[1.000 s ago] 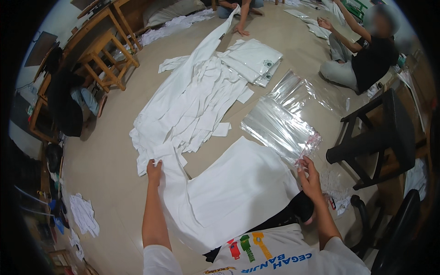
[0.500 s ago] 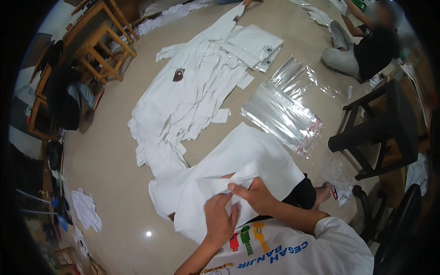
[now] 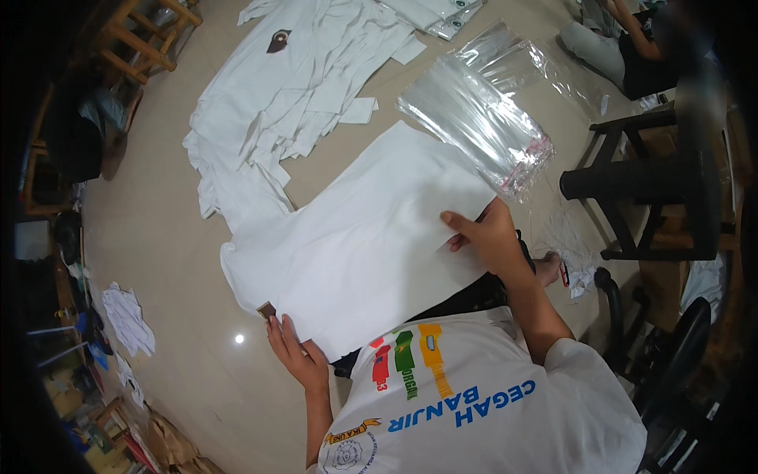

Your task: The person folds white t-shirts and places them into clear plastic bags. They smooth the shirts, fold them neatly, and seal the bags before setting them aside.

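Note:
A white cloth garment [image 3: 355, 229] lies spread across my lap and the floor in front of me, its surface mostly smooth. My left hand [image 3: 298, 355] rests at its lower left edge with fingers stretched out, the fingertips beside a small brown patch [image 3: 267, 310] there. At the garment's right edge is my right hand [image 3: 496, 241], thumb apart from loosely bent fingers, with nothing visible between them. Its fingers are partly hidden by the hand.
A heap of white garments [image 3: 316, 79] lies ahead, with packed garments [image 3: 442, 16] beyond it. Clear plastic bags [image 3: 482, 110] are spread right of the heap. A black stool [image 3: 632, 182] stands at the right; another person [image 3: 632, 55] sits behind it. Wooden stools [image 3: 142, 39] stand far left.
My hands have separated from the bunched fabric at the middle: the left to the lower left edge, the right to the right edge. The garment now lies flatter. The view has shifted downward.

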`<state>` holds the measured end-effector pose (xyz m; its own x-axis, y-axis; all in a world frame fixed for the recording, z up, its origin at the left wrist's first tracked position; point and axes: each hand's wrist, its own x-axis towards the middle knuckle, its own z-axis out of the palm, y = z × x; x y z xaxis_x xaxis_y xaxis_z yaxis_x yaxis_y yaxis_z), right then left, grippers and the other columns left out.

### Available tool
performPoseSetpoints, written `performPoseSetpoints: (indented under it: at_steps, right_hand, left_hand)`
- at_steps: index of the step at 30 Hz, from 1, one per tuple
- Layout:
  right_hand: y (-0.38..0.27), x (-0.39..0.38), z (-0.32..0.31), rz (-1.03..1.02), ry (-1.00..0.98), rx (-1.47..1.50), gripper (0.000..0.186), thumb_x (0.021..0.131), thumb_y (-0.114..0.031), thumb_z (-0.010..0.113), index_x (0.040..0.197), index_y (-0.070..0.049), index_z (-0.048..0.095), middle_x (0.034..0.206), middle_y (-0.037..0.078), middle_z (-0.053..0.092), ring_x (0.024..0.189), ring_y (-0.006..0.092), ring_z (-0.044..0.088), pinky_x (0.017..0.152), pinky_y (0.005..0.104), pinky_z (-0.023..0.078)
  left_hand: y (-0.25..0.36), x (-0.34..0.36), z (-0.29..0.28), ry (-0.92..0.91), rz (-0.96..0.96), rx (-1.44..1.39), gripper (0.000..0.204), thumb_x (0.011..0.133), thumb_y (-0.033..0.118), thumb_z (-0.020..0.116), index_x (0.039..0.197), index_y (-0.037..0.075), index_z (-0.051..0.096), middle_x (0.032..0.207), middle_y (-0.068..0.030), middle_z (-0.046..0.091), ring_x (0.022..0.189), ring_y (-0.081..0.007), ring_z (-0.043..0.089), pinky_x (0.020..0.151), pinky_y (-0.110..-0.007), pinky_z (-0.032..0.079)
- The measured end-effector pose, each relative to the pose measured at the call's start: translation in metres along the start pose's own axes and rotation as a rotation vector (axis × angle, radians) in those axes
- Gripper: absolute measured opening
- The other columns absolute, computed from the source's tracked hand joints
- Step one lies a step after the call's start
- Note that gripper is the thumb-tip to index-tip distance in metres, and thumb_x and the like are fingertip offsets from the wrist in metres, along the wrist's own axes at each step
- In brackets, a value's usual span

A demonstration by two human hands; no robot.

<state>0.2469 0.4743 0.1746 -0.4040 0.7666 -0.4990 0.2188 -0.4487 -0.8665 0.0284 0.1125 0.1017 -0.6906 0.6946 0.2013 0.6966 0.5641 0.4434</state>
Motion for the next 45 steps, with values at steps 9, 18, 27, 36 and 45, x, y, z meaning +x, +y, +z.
performPoseSetpoints:
  at_steps: [9,18,27,36,45]
  right_hand:
    - [0.022,-0.018,-0.056,0.052,0.245,0.013,0.034,0.100,-0.023,0.072,0.125,0.001,0.068,0.097,0.005,0.074,0.074,0.0135,0.069,0.055,0.0303,0.052]
    - [0.047,0.009,-0.081,0.159,0.101,0.065,0.039,0.100,-0.027,0.075,0.126,0.001,0.069,0.102,0.006,0.076,0.081,0.0132,0.072,0.065,0.0264,0.056]
    - [0.026,0.011,-0.074,0.003,0.155,0.005,0.024,0.101,-0.022,0.075,0.112,0.000,0.071,0.096,0.006,0.076,0.078,0.0103,0.071,0.070,0.0257,0.056]
    - [0.064,0.017,-0.090,-0.007,0.147,-0.108,0.023,0.104,-0.026,0.073,0.108,-0.003,0.071,0.092,0.001,0.074,0.073,0.0055,0.066,0.065,0.0216,0.051]
    - [0.028,0.005,-0.094,-0.045,0.177,-0.207,0.023,0.105,-0.026,0.071,0.101,-0.004,0.070,0.081,-0.002,0.068,0.068,0.0039,0.059,0.059,0.0226,0.045]
  left_hand:
    - [-0.015,-0.039,-0.011,-0.034,0.251,0.044,0.052,0.090,-0.006,0.054,0.140,0.003,0.066,0.157,-0.0231,0.052,0.153,-0.0469,0.039,0.126,-0.065,0.025]
    - [-0.017,-0.040,-0.009,-0.107,0.116,0.027,0.060,0.089,-0.004,0.048,0.147,0.000,0.060,0.161,-0.0237,0.048,0.155,-0.0482,0.035,0.127,-0.065,0.020]
    - [-0.032,-0.037,-0.018,-0.159,0.140,0.105,0.070,0.081,-0.014,0.050,0.148,0.001,0.059,0.159,-0.0159,0.054,0.154,-0.0482,0.037,0.127,-0.067,0.018]
    - [-0.058,-0.062,-0.001,-0.123,0.090,0.043,0.074,0.079,-0.021,0.047,0.149,-0.001,0.058,0.157,-0.0205,0.055,0.152,-0.0467,0.042,0.126,-0.066,0.025]
    - [-0.064,-0.074,0.007,-0.106,-0.021,0.000,0.073,0.082,-0.019,0.045,0.153,-0.004,0.053,0.156,-0.0249,0.054,0.151,-0.0449,0.044,0.127,-0.062,0.026]
